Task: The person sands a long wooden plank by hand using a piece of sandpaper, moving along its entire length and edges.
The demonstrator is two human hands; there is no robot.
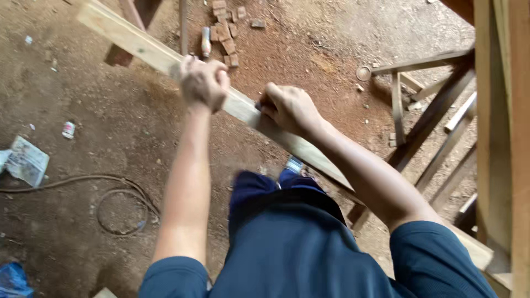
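Note:
A long pale wooden plank (132, 41) runs diagonally from the upper left down to the lower right, held above a dirt floor. My left hand (203, 83) is closed around the plank near its middle. My right hand (290, 107) rests on the plank a little further down, fingers curled on a small dark object pressed against the wood; what that object is cannot be made out. My blue-clothed body and legs are below the plank.
Small wood offcuts (225, 30) and a bottle (206, 41) lie on the reddish floor beyond the plank. A cable (118, 190) loops at the left near a paper scrap (26, 161). Wooden frames (436, 110) and upright boards (499, 127) stand at the right.

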